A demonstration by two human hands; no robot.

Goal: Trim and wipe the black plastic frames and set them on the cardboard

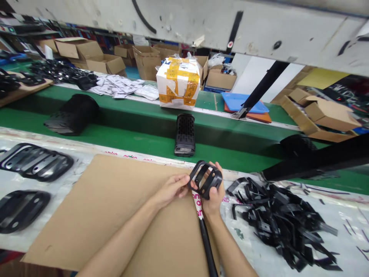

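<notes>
View: head camera, looking forward and down at a bench beside a conveyor; clock directions taken from the hands, 12 straight ahead.
Held item: black plastic frame (205, 179) with open slots, tilted, held in the air over the far edge of the cardboard sheet.
Left hand (173, 188): fingers closed together, gripping the frame's left side.
Right hand (215, 196): curled behind and under the frame, clenched on its right side; fingertips (219, 168) show above the far edge.
Below hands: cardboard sheet (95, 219) on the bench; long black rod (206, 246) at 6 o'clock, along the sheet's right part.
3 o'clock: loose heap of black plastic strips (276, 219).
9 o'clock: flat black moulded pieces (36, 162) on the white-covered bench.
12 o'clock: black ribbed case (184, 134) upright on the green conveyor (144, 144); behind it, taped carton (178, 82).
10 o'clock: larger black moulded item (72, 114) on the conveyor.
1 o'clock: blue tray (240, 102) on an orange tray (259, 117).
</notes>
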